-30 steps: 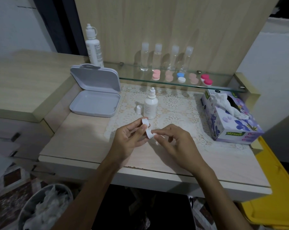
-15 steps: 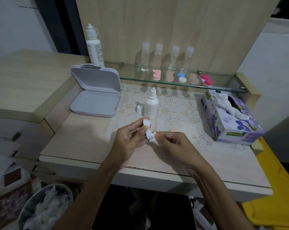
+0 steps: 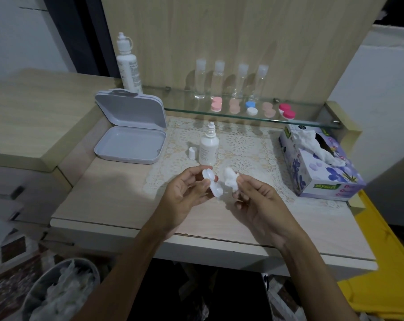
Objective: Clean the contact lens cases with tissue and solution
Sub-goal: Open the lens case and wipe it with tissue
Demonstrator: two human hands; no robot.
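My left hand (image 3: 184,193) pinches a white contact lens case (image 3: 211,183) with its two cups uncovered, held above the lace mat (image 3: 242,147). My right hand (image 3: 259,200) grips a crumpled white tissue (image 3: 231,180) just right of the case, a small gap between them. A small white solution bottle (image 3: 208,148) stands uncapped behind my hands, its cap (image 3: 192,152) beside it on the left. Several coloured lens cases (image 3: 252,108) lie on the glass shelf (image 3: 196,109).
An open grey box (image 3: 130,144) lies at the left. A tall white bottle (image 3: 127,63) and several clear bottles (image 3: 231,82) stand on the shelf. A floral tissue box (image 3: 321,163) sits at the right. A bin with used tissues (image 3: 57,290) stands below left.
My right hand has drawn the tissue away from the lens case, and both hands have turned palm-up, so the case and tissue are now apart.
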